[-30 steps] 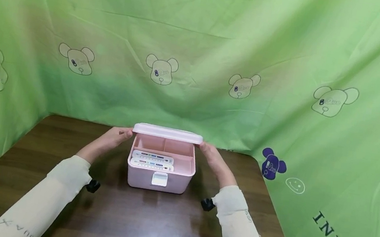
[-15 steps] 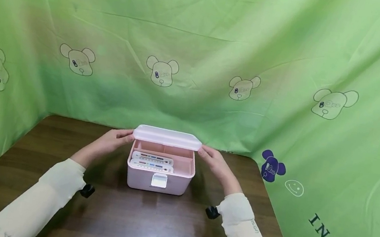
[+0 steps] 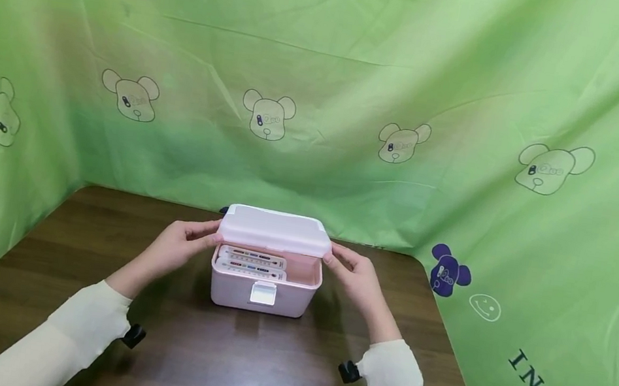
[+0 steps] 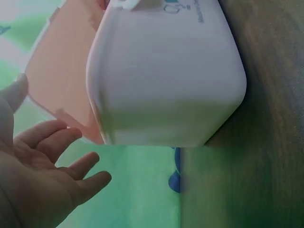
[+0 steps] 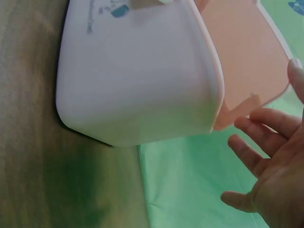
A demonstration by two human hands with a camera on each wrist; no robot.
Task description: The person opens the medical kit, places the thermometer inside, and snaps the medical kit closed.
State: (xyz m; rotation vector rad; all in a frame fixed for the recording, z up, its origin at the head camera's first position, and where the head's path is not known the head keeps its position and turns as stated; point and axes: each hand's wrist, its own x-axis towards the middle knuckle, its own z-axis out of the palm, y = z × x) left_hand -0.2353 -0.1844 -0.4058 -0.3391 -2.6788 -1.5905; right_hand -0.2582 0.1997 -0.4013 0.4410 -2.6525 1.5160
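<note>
A pale pink storage box (image 3: 259, 295) stands on the table, its hinged lid (image 3: 274, 235) tilted partway down over the back. My left hand (image 3: 179, 244) holds the lid's left edge between thumb and fingers; my right hand (image 3: 353, 278) holds the right edge the same way. In the left wrist view the thumb (image 4: 18, 92) touches the lid's corner, and the lower fingers spread free. The right wrist view has the right thumb (image 5: 295, 71) at the opposite corner. Two white flat cases (image 3: 252, 264) with printed scales lie inside at the left. The lid hides the back compartments.
A white latch (image 3: 263, 293) hangs at the box's front. The dark wooden table (image 3: 237, 367) reaches back to a green printed cloth (image 3: 312, 173), which surrounds it behind and at both sides. Black wrist devices (image 3: 133, 336) sit at the sleeve cuffs.
The lid has swung forward and down, now covering the rear compartments. Both hands moved with it, keeping to its side edges. The box body and the cases inside stay put.
</note>
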